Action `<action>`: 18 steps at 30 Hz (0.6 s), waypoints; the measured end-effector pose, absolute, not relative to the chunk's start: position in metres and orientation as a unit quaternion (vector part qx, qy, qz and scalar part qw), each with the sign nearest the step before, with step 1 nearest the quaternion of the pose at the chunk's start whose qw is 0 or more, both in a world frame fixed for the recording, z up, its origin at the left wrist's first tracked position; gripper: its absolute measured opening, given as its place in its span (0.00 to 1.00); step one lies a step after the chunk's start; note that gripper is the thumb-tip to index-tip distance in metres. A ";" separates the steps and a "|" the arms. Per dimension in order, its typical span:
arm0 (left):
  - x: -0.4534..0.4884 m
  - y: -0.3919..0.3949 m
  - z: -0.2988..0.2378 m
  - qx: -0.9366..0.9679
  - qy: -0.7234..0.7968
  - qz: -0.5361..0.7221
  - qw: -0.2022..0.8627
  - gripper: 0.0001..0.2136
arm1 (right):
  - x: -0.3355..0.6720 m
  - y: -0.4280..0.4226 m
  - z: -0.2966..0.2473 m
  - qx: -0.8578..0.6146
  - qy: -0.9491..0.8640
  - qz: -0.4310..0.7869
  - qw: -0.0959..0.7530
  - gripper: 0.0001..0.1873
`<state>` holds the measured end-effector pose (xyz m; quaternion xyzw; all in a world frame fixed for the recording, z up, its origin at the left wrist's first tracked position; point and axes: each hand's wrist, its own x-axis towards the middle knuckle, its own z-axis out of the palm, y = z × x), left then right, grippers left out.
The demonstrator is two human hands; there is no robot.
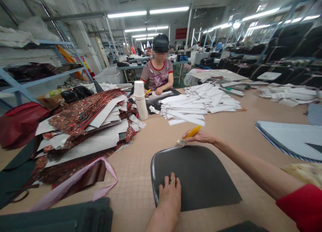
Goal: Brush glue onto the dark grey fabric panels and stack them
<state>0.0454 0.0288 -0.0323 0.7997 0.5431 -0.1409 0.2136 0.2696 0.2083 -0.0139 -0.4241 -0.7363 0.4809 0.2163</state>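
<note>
A dark grey panel with rounded far corners lies flat on the table in front of me. My left hand rests on its left part, fingers spread, a ring on one finger. At the panel's far edge, my right hand is closed around a brush with a yellow handle. The pale, clumped brush end touches the edge of the panel. A whitish wet-looking streak runs along the panel's left and upper left border.
Patterned red-brown and white pieces are heaped at left, beside stacked paper cups. White strips lie in a pile ahead, where a co-worker sits. Striped pieces lie at right, dark green panels at near left.
</note>
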 end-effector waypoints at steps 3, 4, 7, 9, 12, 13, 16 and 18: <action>0.047 0.030 -0.028 0.798 0.547 -0.151 0.201 0.30 | 0.305 0.198 -0.017 -0.457 -0.722 0.465 0.233 0.18; 0.048 0.030 -0.026 0.798 0.549 -0.153 0.196 0.30 | 0.317 0.193 -0.017 -0.468 -0.716 0.459 0.238 0.18; 0.048 0.029 -0.024 0.802 0.547 -0.149 0.187 0.31 | 0.351 0.177 -0.018 -0.508 -0.696 0.440 0.252 0.18; 0.047 0.029 -0.024 0.804 0.545 -0.148 0.185 0.32 | 0.366 0.168 -0.017 -0.535 -0.681 0.426 0.261 0.18; 0.046 0.029 -0.026 0.807 0.545 -0.153 0.171 0.33 | 0.371 0.160 -0.016 -0.564 -0.660 0.406 0.285 0.19; 0.047 0.030 -0.026 0.807 0.545 -0.154 0.166 0.33 | 0.370 0.158 -0.016 -0.567 -0.655 0.402 0.296 0.20; 0.048 0.033 -0.024 0.803 0.549 -0.168 0.161 0.34 | 0.365 0.152 -0.023 -0.571 -0.643 0.394 0.325 0.21; 0.049 0.034 -0.021 0.799 0.546 -0.190 0.169 0.35 | 0.367 0.146 -0.028 -0.584 -0.630 0.380 0.343 0.22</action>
